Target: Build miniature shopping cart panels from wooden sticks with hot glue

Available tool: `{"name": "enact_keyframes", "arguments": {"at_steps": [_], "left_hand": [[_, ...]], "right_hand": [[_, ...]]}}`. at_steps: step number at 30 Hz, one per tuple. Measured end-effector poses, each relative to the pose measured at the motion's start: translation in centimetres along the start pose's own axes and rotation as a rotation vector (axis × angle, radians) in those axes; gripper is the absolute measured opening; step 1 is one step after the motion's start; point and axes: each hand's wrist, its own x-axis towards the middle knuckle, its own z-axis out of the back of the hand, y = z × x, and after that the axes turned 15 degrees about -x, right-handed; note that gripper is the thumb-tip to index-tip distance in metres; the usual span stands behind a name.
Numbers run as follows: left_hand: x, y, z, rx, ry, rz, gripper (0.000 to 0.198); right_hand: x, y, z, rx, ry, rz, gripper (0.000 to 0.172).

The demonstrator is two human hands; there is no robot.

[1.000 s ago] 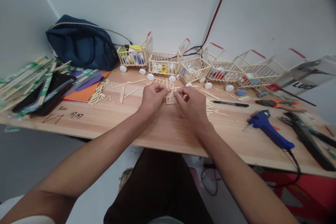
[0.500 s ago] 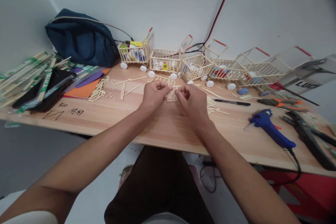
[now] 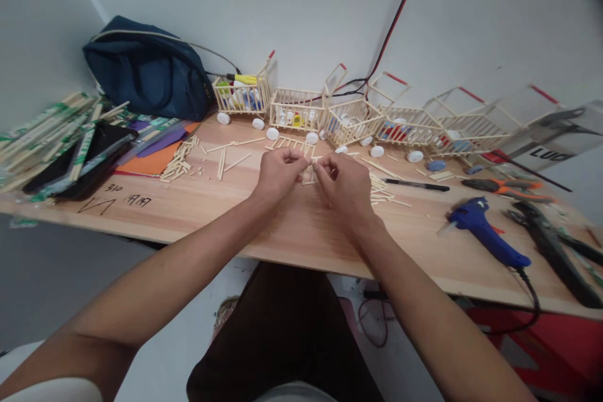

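Near the middle of the table, my left hand (image 3: 281,173) and my right hand (image 3: 347,183) meet almost fingertip to fingertip. Between them lies a small frame of thin wooden sticks (image 3: 309,183), partly covered by the fingers. Thumb and forefinger of each hand are pinched together at its upper part; the exact contact is hidden. A ladder-like stick piece (image 3: 291,142) lies just beyond my left hand. Loose cut sticks (image 3: 382,191) are scattered beside my right hand, close to a black pen (image 3: 417,184).
Several miniature stick shopping carts (image 3: 298,108) with white wheels line the wall. A blue glue gun (image 3: 490,232), orange-handled pliers (image 3: 506,187) and a black cutter tool (image 3: 558,254) lie right. Left are a blue bag (image 3: 151,69), bundled sticks (image 3: 47,132) and short stick pieces (image 3: 181,160).
My hands have hardly moved; the fingertips are slightly closer together and a touch lower over the stick frame. The rest looks the same apart from a tiny view shift.
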Motion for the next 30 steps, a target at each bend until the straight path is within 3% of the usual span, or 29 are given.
{"name": "enact_keyframes", "arguments": {"at_steps": [30], "left_hand": [[0.18, 0.83, 0.12, -0.093, 0.107, 0.032, 0.028]], "right_hand": [[-0.17, 0.14, -0.26, -0.073, 0.078, -0.073, 0.017]]}}
